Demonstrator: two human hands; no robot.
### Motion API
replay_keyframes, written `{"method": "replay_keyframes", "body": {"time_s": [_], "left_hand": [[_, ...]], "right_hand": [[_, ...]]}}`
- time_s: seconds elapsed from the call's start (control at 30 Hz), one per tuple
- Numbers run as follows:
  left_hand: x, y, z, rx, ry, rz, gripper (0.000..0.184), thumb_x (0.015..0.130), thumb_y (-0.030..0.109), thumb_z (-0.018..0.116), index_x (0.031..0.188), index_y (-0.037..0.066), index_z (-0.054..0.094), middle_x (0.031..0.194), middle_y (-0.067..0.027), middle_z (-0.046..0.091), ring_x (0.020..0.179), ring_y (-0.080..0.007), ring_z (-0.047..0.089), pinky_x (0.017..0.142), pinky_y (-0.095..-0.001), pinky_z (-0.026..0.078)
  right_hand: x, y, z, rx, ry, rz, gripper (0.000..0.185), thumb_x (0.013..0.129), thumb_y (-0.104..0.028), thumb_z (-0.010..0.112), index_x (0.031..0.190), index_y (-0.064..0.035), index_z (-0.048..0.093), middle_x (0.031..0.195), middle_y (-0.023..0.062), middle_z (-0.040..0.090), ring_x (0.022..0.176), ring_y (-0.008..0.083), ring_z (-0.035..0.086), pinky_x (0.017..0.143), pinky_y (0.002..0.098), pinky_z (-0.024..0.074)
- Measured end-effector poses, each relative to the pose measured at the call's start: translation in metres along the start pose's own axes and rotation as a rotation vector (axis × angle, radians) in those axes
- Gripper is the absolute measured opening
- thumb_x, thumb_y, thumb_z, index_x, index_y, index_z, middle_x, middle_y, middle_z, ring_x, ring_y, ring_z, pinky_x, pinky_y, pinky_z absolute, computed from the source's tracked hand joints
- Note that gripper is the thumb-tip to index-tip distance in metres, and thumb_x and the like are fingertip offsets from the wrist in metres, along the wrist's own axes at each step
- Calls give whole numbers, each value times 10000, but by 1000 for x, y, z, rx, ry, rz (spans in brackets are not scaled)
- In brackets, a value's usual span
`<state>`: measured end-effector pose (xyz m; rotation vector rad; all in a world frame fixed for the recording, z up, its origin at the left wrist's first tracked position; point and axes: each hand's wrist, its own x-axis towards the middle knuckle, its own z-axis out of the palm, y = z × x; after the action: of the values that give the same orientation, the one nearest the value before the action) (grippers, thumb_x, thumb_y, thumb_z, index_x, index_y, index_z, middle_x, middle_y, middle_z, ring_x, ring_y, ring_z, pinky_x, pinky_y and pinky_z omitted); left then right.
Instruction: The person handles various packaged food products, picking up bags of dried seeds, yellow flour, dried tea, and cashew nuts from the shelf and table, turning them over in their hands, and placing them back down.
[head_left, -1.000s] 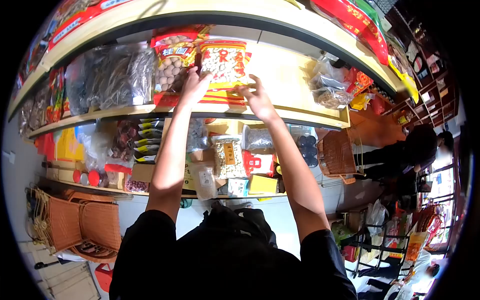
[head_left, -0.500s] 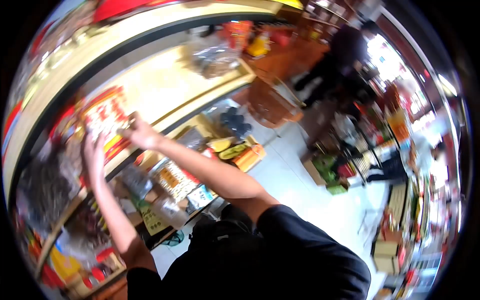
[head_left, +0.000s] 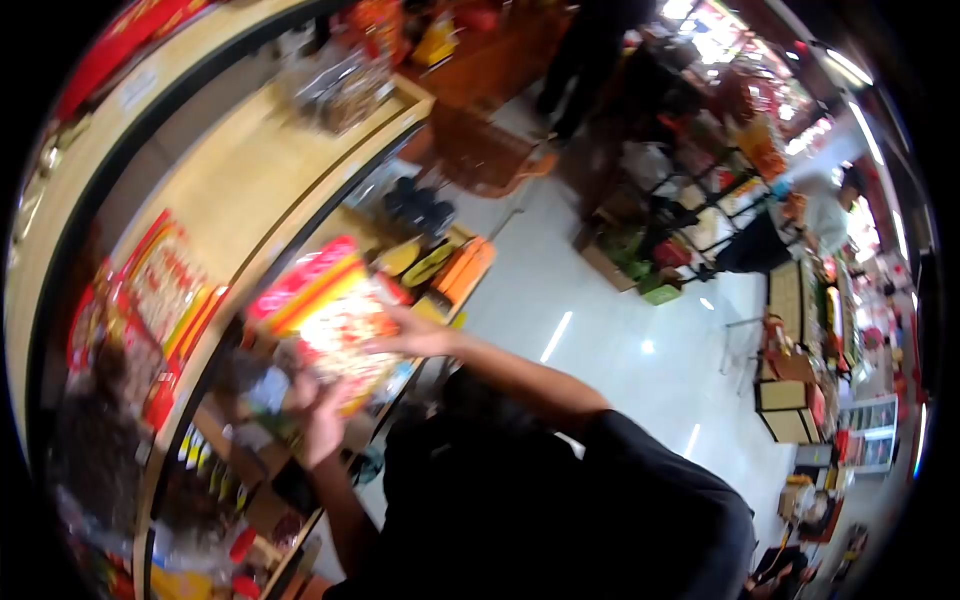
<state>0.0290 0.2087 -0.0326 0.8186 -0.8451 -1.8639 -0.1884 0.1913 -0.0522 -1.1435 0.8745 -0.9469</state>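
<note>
Between my two hands is a shiny plastic food packet (head_left: 335, 318), red and yellow at one end with a clear, pale, red-speckled front. My right hand (head_left: 418, 334) grips its right edge. At its lower left side my left hand (head_left: 322, 412) holds it too, though its fingers are blurred. The packet is raised in front of the shelf's edge, tilted. A similar packet (head_left: 165, 285) lies on the wooden shelf (head_left: 225, 180) to the left, beside other red packaging. The exact contents are too blurred to name.
Clear bags (head_left: 340, 95) sit at the shelf's far end. Below, a lower shelf holds packets and orange packages (head_left: 466, 270). A brown basket (head_left: 480, 155) stands on the floor beyond. Another person (head_left: 815, 215) is at the right, near goods and boxes (head_left: 610, 255).
Both hands have drawn a packet off the shelf, toward my body and to the right. A similar one now shows where they were. My view has shifted too.
</note>
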Motion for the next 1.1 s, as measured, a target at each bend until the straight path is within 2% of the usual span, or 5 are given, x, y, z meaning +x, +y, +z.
{"method": "replay_keyframes", "body": {"time_s": [0.13,0.23,0.53,0.83,1.1], "left_hand": [[5,-110,-31,-132,-1,-503,444,861,90,617,1265,20,447,1069,-87,616,938,-178,622,813,-300,508],[0,-148,-8,-226,-10,-236,470,854,93,641,1282,37,455,1171,-86,589,1030,-177,594,875,-323,487],[-3,-169,-24,-295,213,-482,393,876,139,614,1234,14,513,1118,-108,628,963,-213,636,828,-354,527],[21,-141,-2,-223,181,-282,440,878,149,606,1276,16,475,1179,-87,596,1027,-185,605,890,-336,480],[26,-144,16,-103,444,-318,440,829,166,664,1214,13,515,1066,-94,642,916,-196,650,793,-336,526]], "right_hand": [[-70,50,-19,-142,75,258,652,817,-243,738,1351,-46,421,1245,95,563,1135,184,515,994,341,411],[-92,75,-23,-64,88,338,603,839,-235,705,1313,10,424,1206,141,576,1110,215,530,981,364,420],[-88,109,-15,131,176,442,632,845,-195,706,1321,18,350,1174,114,564,1056,177,547,904,320,460],[-62,90,-30,121,189,345,600,838,-156,710,1297,35,374,1183,121,559,1075,181,550,925,325,462],[-48,90,-55,125,91,438,571,836,-135,704,1275,39,385,1121,131,595,1006,181,591,855,307,502]]}}
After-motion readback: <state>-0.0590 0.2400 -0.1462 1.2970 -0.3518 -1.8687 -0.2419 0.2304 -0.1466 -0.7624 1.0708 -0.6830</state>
